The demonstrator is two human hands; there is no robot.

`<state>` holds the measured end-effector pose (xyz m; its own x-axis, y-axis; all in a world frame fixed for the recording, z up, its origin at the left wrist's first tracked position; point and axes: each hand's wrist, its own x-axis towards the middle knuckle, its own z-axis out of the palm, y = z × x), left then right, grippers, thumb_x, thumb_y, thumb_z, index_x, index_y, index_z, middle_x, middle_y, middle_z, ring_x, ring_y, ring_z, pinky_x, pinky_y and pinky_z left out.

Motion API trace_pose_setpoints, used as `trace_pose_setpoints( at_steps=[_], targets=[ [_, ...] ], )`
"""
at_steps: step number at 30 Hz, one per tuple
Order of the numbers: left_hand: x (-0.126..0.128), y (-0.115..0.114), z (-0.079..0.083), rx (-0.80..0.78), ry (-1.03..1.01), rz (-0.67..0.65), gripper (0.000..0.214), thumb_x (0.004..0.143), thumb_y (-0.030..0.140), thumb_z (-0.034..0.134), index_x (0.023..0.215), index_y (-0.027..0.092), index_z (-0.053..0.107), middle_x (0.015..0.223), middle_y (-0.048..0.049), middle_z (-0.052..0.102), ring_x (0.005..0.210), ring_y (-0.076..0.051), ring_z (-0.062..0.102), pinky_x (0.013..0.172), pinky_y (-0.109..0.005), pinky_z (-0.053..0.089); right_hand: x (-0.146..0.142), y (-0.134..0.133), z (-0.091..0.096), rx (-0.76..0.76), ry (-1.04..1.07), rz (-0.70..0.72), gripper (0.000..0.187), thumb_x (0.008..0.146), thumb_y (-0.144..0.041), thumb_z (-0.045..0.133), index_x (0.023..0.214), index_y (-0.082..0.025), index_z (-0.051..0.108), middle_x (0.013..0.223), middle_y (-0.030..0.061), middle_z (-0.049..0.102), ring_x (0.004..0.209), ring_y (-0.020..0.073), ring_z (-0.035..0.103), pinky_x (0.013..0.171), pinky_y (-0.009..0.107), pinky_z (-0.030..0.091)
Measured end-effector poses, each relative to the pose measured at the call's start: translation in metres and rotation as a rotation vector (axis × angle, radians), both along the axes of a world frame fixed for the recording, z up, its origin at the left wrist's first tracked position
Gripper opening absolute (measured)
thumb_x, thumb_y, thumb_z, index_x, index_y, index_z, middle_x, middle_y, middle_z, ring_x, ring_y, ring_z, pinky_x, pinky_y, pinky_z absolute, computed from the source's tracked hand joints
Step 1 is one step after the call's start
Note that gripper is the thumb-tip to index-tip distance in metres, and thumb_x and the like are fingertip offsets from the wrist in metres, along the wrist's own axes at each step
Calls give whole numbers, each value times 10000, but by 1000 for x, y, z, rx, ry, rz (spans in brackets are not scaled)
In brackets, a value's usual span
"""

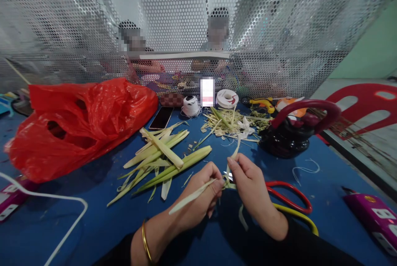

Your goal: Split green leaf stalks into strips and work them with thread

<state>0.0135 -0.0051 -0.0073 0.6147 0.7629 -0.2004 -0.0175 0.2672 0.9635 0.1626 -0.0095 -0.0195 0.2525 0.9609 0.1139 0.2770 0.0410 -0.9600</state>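
Both my hands meet above the front middle of the blue table. My left hand is closed in a pinch on a pale leaf strip, whose pointed end lies back over the wrist. My right hand pinches another pale strip that stands up past the thumb. Between the fingertips the strips meet in a small bunch, its details hard to make out. Scissors with red and yellow handles lie beneath my right hand, their blades partly hidden. Left of my hands is a pile of long pale-green leaves.
A red plastic bag fills the left. Behind are a phone, a white thread spool, a ribbon roll and leaf scraps. A dark pot-like object stands right, near a purple power strip. People sit beyond the perforated screen.
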Motion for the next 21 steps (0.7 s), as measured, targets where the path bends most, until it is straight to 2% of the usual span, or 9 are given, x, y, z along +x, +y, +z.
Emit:
trace_pose_setpoints(
  at_steps=[4,7,14,17,21],
  targets=[
    [0,3,-2,-32,-44,7,272,888,469,494,834,225,387,525,124,342,378,-41,238,379,-164,313,0,1,-1,-56,59,16,346,871,-424,507,604,-223,415,513,-69,360,481,111,331,459,237,283],
    [-1,4,0,-18,-35,23,273,888,470,495,831,224,390,516,127,334,380,-41,240,386,-161,321,1,0,-1,-81,122,60,351,886,-444,496,620,-223,435,496,-64,423,458,111,382,463,237,318],
    [-3,5,6,-69,-14,-75,298,864,477,534,813,220,391,532,117,357,380,-39,276,392,-170,353,2,0,1,-52,141,12,359,856,-435,548,587,-213,466,499,-45,472,490,116,418,500,242,353],
    [-2,6,3,-71,-42,-67,307,856,488,543,822,223,392,518,124,330,380,-40,246,387,-167,357,2,2,-1,-84,262,11,380,821,-476,597,581,-208,473,499,-45,477,482,111,423,491,240,359],
    [0,7,-1,-55,-55,49,333,848,523,529,804,228,381,472,137,274,365,-42,217,382,-169,348,1,2,4,-190,507,172,357,788,-527,632,714,-179,592,523,-39,511,477,105,458,483,230,384]
  ],
)
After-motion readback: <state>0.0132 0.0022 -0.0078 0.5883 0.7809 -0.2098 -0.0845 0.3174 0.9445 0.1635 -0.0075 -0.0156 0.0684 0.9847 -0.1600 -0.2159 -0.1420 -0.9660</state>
